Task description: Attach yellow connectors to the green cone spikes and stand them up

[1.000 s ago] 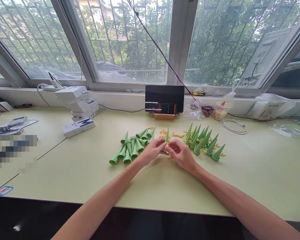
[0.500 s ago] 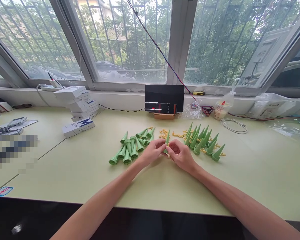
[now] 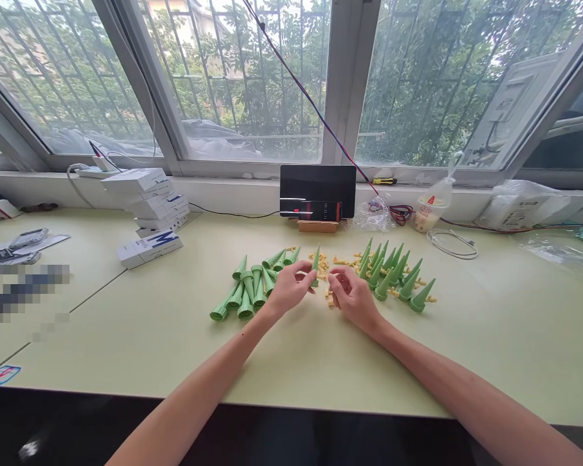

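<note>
My left hand (image 3: 291,285) pinches a green plastic cone-shaped spike (image 3: 316,260), point up, between thumb and fingers. My right hand (image 3: 350,291) is a short way to the right, thumb and fingers pressed together; whatever they hold, if anything, is too small to make out. Small yellow plastic pieces (image 3: 322,265) lie behind and between the hands. Left of my left hand lies a loose cluster of green spikes (image 3: 246,292). On my right stand several more green spikes (image 3: 393,268), wide ends down, with yellow pieces showing at some bases.
A dark tablet (image 3: 317,191) leans on a brown stand (image 3: 317,226) by the window. White boxes (image 3: 146,200) are stacked at the back left. Behind the right-hand spikes are a bagged drink cup (image 3: 426,213), a coiled white cable (image 3: 451,243) and plastic bags (image 3: 522,204).
Both hands were together on the green spike. They have parted: my left hand has shifted left with the spike, and my right hand is off it.
</note>
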{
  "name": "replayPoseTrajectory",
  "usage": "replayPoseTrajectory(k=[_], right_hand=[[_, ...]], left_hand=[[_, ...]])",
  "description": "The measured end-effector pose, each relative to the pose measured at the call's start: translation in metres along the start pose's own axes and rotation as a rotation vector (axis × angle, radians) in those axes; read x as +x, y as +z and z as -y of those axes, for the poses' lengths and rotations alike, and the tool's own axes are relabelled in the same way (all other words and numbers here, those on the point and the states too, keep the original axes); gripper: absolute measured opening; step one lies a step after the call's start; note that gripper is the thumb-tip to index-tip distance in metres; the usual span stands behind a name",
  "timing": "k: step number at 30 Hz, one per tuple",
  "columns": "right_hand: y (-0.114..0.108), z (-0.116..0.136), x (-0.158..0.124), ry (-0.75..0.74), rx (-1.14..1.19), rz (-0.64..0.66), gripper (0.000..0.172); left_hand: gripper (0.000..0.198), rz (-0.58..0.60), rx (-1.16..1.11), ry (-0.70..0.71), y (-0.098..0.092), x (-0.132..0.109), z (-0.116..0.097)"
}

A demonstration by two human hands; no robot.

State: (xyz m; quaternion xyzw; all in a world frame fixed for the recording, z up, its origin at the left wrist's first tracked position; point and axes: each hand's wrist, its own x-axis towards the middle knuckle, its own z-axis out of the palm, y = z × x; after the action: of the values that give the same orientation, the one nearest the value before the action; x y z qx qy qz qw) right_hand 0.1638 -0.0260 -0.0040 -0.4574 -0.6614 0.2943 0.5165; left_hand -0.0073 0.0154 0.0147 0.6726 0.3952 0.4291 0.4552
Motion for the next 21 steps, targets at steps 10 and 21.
replayPoseTrajectory(k=[10,21], right_hand=[[-0.004,-0.006,0.003,-0.049,-0.19,-0.058,0.014],[-0.005,-0.009,0.005,-0.052,-0.221,-0.069,0.015]], left_hand=[[0.018,-0.137,0.519,0.045,-0.001,-0.006,0.004],[0.016,-0.029,0.751,0.015,0.002,-0.011,0.005]])
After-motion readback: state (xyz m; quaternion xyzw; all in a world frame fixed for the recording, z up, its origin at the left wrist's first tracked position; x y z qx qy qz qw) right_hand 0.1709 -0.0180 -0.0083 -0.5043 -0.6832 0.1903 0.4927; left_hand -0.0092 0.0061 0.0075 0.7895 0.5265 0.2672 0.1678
